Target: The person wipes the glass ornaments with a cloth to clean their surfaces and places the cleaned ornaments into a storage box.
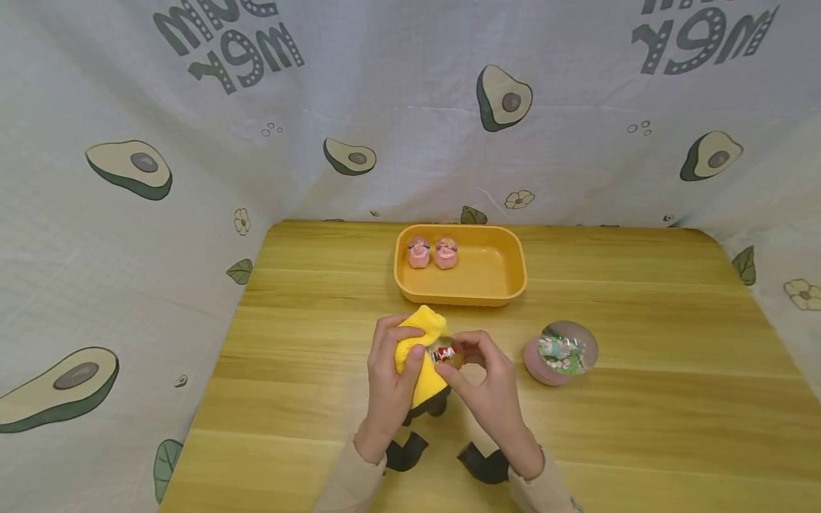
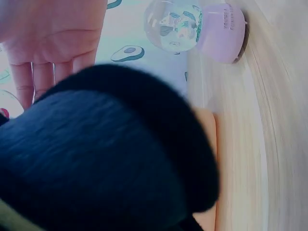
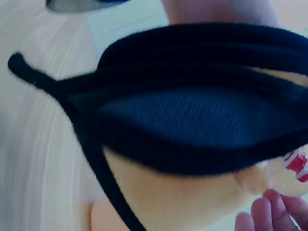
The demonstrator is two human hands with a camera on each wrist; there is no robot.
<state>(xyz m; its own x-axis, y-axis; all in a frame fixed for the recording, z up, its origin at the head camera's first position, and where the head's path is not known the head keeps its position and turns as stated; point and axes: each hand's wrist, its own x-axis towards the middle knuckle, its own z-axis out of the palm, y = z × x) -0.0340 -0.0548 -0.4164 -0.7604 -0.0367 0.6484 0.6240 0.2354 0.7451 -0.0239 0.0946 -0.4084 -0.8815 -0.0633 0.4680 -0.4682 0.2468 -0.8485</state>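
In the head view my left hand (image 1: 388, 370) grips a yellow cloth (image 1: 430, 381) with dark edging, bunched against the left side of a small snow globe (image 1: 447, 353). A red and white figure shows inside the clear ball. From the other side, my right hand (image 1: 490, 385) pinches the globe between thumb and fingers. The cloth's dark underside (image 2: 96, 149) fills much of the left wrist view. In the right wrist view, the cloth hangs across the middle, with the globe (image 3: 288, 180) at the right edge above fingertips (image 3: 262, 211).
Behind the hands stands a yellow tray (image 1: 462, 299), with two small pink-based globes (image 1: 419, 255) at its left end. To the right, a larger snow globe (image 1: 567, 349) with a pink base sits on the wooden table (image 1: 654, 342). An avocado-print curtain (image 1: 423, 107) surrounds the table.
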